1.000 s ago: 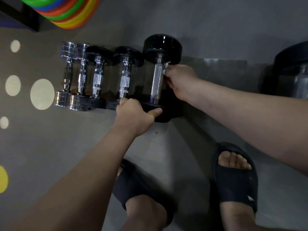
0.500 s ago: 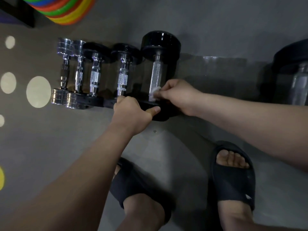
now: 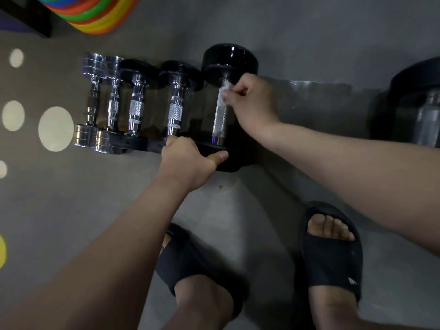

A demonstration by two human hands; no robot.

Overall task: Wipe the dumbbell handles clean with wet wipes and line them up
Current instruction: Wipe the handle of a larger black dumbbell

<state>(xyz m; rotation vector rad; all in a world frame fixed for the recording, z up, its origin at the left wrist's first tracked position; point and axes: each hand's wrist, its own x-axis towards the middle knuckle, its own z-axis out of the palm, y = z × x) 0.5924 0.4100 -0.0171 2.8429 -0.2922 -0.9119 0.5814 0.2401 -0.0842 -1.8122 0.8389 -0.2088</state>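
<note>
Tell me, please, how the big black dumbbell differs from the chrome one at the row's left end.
The big black dumbbell has bulky black heads; the chrome dumbbell has small shiny ones. The right hand presses a wet wipe on the black dumbbell's handle; the chrome dumbbell lies untouched. Both lie parallel on the floor.

Counted by kind
Six dumbbells: two chrome dumbbells, two small black dumbbells, one large black dumbbell, one further dumbbell at the right edge. One wet wipe. Two hands: left hand, right hand. Two black sandals.
</note>
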